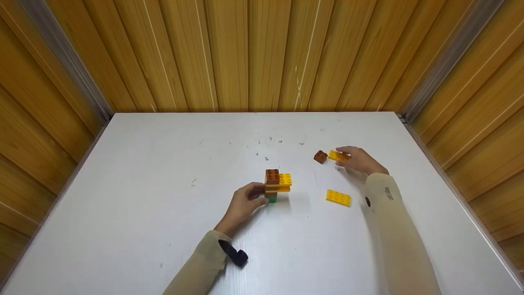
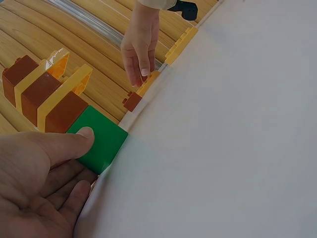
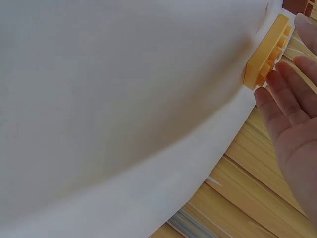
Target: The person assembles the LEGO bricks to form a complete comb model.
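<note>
My left hand (image 1: 245, 200) grips the bottom of a stack of toy building bricks (image 1: 272, 177), its thumb pressed on the green brick (image 2: 103, 140) at the base. Above the green, brown bricks alternate with yellow plates that jut out to the right. Over at the right, my right hand (image 1: 361, 159) hovers at a yellow studded plate (image 1: 334, 155) lying on the table. Its fingers are extended by the studs in the right wrist view; whether they touch is unclear. A loose brown brick (image 1: 320, 156) lies just left of that plate.
Another yellow plate (image 1: 338, 197) lies nearer on the white table (image 1: 135, 172), below the right hand. Wood-patterned walls (image 1: 266, 53) stand at the back and both sides. Dark marks dot the tabletop behind the stack.
</note>
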`<act>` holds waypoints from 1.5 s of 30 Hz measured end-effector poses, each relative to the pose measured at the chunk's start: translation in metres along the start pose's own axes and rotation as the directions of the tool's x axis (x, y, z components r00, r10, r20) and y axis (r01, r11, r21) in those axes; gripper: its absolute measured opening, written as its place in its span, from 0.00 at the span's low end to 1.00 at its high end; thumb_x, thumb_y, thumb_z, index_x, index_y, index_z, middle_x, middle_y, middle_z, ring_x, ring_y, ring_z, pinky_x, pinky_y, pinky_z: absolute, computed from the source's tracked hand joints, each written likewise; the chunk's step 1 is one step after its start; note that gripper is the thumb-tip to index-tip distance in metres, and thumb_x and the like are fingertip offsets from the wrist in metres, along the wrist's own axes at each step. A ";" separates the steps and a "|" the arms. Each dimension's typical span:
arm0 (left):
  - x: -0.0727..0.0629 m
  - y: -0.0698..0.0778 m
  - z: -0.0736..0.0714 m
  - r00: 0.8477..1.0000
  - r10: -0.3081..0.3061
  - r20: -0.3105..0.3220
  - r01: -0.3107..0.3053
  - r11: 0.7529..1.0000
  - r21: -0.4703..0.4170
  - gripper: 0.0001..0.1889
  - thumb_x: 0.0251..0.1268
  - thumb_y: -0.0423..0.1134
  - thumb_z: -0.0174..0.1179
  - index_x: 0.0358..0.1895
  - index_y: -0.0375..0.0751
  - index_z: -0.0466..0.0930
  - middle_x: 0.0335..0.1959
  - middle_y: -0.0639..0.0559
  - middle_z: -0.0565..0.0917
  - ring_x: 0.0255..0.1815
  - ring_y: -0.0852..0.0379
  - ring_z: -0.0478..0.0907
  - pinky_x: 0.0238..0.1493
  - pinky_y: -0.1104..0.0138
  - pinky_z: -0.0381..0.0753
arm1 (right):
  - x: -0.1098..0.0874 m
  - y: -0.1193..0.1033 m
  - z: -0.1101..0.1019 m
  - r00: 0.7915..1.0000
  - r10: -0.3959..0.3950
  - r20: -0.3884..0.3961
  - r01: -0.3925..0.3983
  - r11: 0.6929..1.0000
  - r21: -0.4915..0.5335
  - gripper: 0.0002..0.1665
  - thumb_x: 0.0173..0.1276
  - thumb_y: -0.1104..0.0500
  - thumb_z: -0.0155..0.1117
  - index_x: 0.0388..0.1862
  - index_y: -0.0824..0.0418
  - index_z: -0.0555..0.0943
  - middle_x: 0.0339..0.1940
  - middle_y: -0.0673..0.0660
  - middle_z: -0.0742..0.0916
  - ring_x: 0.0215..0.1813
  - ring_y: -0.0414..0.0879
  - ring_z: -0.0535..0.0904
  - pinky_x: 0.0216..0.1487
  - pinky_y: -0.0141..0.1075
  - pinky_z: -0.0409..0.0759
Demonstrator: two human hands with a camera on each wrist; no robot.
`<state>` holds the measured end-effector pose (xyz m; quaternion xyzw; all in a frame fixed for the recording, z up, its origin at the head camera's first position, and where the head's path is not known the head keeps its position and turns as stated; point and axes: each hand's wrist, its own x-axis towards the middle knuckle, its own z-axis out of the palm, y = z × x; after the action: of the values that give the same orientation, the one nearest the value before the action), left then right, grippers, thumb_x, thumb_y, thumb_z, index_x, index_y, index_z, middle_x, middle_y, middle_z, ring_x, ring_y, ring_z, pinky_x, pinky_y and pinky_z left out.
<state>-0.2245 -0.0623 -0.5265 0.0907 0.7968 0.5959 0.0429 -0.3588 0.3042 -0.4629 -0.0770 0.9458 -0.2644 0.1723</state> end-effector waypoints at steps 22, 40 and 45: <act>-0.001 0.000 -0.001 1.000 -0.009 0.002 0.009 1.000 0.016 0.21 0.59 0.31 0.64 0.57 0.42 0.77 0.56 0.48 0.81 0.59 0.53 0.78 0.61 0.67 0.78 | -0.004 -0.003 0.010 0.999 -0.030 -0.024 0.029 0.999 -0.039 0.26 0.68 0.58 0.62 0.65 0.61 0.73 0.64 0.63 0.75 0.66 0.59 0.67 0.72 0.59 0.61; 0.001 -0.002 -0.001 1.000 0.004 0.004 -0.004 1.000 0.009 0.20 0.59 0.31 0.64 0.56 0.43 0.78 0.56 0.48 0.81 0.58 0.53 0.78 0.62 0.66 0.78 | -0.003 -0.002 0.015 0.999 -0.037 -0.024 0.035 0.998 -0.052 0.24 0.67 0.57 0.63 0.61 0.61 0.76 0.55 0.60 0.78 0.58 0.55 0.71 0.68 0.56 0.68; 0.001 -0.003 -0.001 1.000 -0.003 0.007 0.003 1.000 0.017 0.20 0.59 0.31 0.64 0.56 0.44 0.78 0.56 0.49 0.81 0.58 0.53 0.78 0.62 0.66 0.77 | -0.003 0.001 0.016 0.999 -0.049 -0.020 0.048 0.998 -0.051 0.24 0.66 0.57 0.64 0.61 0.61 0.77 0.54 0.60 0.79 0.56 0.55 0.71 0.66 0.53 0.70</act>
<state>-0.2258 -0.0640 -0.5289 0.0920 0.8017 0.5888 0.0460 -0.3503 0.2981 -0.4750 -0.1013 0.9517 -0.2456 0.1537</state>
